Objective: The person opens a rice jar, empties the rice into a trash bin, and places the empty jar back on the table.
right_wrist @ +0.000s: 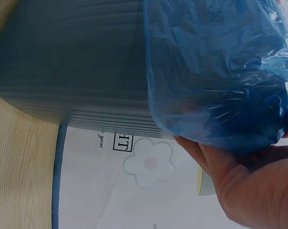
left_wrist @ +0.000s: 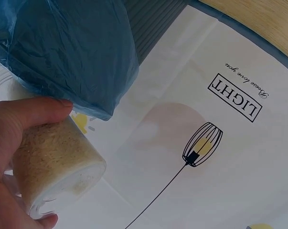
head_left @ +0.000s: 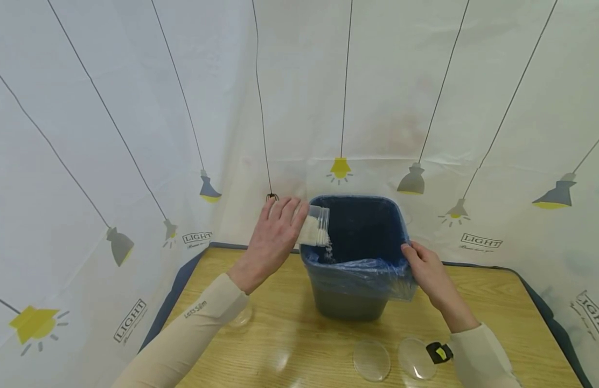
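Note:
My left hand [head_left: 274, 231] grips a clear jar [head_left: 315, 226] tipped on its side, its mouth over the left rim of a dark waste bin [head_left: 345, 304]. White grains that look like rice fall from the mouth into the bin. In the left wrist view, pale grains [left_wrist: 58, 152] still lie inside the jar, with the thumb across its side. A blue plastic bag [head_left: 372, 269] lines the bin and folds over its rim. My right hand [head_left: 431, 277] holds the bin's right rim through the bag, thumb on top. The bin's floor is hidden.
Two clear round discs [head_left: 371, 361] lie on the wooden table [head_left: 280, 334] near its front, beside the right sleeve. Another clear round object [head_left: 242, 315] sits partly behind the left forearm. A white sheet [head_left: 299, 97] printed with lamps rises behind the bin.

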The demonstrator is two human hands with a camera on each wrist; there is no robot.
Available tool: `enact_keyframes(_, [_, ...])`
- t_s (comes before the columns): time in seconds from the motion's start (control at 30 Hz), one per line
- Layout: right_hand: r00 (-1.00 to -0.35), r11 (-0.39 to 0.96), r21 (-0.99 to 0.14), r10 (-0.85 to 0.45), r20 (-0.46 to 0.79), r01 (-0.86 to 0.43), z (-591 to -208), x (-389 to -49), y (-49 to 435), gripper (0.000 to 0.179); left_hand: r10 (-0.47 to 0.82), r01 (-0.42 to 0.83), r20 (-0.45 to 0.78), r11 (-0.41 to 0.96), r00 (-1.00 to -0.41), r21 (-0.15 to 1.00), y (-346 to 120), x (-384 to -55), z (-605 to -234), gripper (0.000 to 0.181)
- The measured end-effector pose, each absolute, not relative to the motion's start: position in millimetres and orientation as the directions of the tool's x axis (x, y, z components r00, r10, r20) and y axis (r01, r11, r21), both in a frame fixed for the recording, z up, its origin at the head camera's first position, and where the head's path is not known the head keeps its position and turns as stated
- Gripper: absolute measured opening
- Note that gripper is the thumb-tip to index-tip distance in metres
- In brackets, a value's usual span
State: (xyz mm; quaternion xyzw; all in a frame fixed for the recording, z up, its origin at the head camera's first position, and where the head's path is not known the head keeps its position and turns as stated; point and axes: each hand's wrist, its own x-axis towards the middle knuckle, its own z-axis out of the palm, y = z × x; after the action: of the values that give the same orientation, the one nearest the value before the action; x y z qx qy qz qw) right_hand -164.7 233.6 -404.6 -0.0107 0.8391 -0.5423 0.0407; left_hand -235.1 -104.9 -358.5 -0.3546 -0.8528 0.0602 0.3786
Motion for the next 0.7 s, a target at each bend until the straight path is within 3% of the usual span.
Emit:
enact_keyframes(0.43, [-0.996,0.420,-0.907,-0.063,-0.062,0.030,-405.6,-164.5,233.6,0.069,0.641,0.553,0.616,0.748,-0.458,-0.367,-105.6,-235.1,-360.2,0.047])
enact_keyframes(0.7, [-0.996,0.415,-0.909,-0.063,-0.070,0.038,-405.8,-164.8,233.6,0.070,0.623,0.560,0.611,0.761,-0.489,-0.328,-107.1,-234.6,-361.0,0.060])
